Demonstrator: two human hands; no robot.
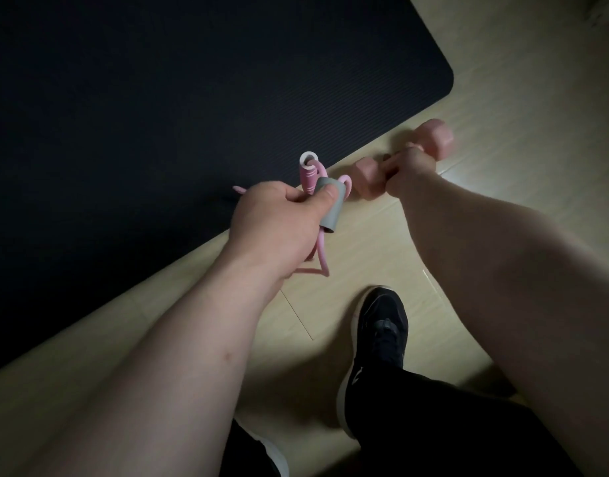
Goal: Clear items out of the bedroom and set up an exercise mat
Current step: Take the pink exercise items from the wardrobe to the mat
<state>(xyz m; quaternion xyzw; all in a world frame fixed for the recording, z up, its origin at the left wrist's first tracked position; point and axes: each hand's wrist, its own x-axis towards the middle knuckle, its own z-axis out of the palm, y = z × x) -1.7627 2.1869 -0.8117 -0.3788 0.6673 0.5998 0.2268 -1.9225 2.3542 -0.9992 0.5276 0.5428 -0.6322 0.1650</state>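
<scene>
Since the exercise mat (158, 115) lies flat across the upper left of the frame, the equipment is held at its near edge, probably for setting down. The right hand (408, 175), centre right, is wrapped round the bar of a pink dumbbell (437, 134) over the pale floor (520, 98). The left hand (279, 218), at centre, grips a grey handle (332, 208) and bunched pink cord (322, 256), gathering the loose loops. Dim light hides whether the dumbbell touches the floor. The frame cuts off the mat's far edges.

Your left hand (279, 215) grips a pink skipping rope (316, 187) while your right hand (408, 173) grips a pink dumbbell (437, 134) beside the dark exercise mat (158, 115).
</scene>
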